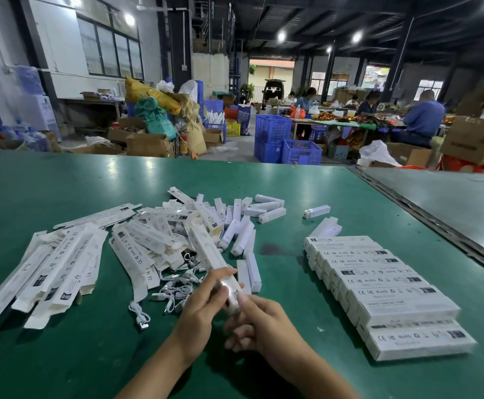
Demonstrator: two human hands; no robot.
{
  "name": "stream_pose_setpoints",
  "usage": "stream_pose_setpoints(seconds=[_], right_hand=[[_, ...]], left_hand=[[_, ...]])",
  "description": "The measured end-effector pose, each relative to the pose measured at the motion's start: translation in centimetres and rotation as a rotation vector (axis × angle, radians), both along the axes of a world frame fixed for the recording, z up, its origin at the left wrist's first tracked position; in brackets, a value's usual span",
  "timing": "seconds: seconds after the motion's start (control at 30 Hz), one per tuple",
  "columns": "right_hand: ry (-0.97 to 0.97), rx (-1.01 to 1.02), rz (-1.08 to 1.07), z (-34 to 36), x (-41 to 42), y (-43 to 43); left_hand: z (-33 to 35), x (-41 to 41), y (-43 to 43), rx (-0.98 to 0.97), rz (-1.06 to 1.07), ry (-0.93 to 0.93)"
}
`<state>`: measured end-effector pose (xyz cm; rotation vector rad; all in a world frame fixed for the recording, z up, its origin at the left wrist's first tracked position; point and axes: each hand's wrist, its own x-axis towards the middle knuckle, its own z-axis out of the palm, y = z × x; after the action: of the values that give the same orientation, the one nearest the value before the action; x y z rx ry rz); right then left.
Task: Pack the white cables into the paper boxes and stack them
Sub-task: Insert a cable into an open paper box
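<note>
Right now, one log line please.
step: packing | left hand: holds paper box | right hand: holds paper box | cables: loose on table | packed boxes: stacked right

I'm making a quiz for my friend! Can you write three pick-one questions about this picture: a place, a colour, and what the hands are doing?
1. On which side of the table is the neat stack of boxes? A) left B) right C) far edge
2. What colour is the table? A) green B) red C) yellow
3. What are the left hand and right hand doing? A) lying flat B) holding one paper box C) waving
Answers: 1 B, it lies at the person's right; 2 A, its top is green; 3 B, both hands grip the box.
</note>
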<state>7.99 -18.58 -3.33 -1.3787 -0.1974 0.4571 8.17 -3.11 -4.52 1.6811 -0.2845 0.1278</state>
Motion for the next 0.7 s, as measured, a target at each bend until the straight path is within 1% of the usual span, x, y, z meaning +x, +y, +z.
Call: stream_pose_setpoints(seconds=[0.07, 0.17, 0.23, 0.33, 0.4, 0.47, 0.57, 0.7], right_hand=[[0.063, 0.006, 0.037, 0.0, 0.1, -0.2], [0.135, 0.113, 0.032, -0.5, -0.3, -0.3], [0.091, 0.186, -0.131, -0.9, -0.7, -0.2], [0.000, 0.268, -0.490, -1.0, -0.9, 0.1], [-0.011, 0.355, -0.711, -0.8, -1.0, 0.0], [-0.003, 0.399, -0.880, -0.9, -1.3, -0.3], [0.035, 0.443, -1.008, -1.3, -1.9, -0.9], [0.095, 0.458, -1.061, -0.8, -2.0, -1.9]], left_hand=[[0.0, 0.0, 0.0, 0.021, -0.026, 0.006], [0.3, -0.1, -0.3, -0.002, -0.048, -0.003], [0.4, 0.0, -0.4, -0.062, -0.056, -0.008], [0.3, 0.2, -0.3, -0.029, -0.066, 0.021], [0.3, 0.2, -0.5, -0.031, -0.050, 0.026], [0.4, 0.1, -0.6, -0.061, -0.020, 0.037], [0.5, -0.1, -0.6, -0.080, 0.015, 0.057], [0.8, -0.5, -0.6, -0.085, 0.035, 0.080]])
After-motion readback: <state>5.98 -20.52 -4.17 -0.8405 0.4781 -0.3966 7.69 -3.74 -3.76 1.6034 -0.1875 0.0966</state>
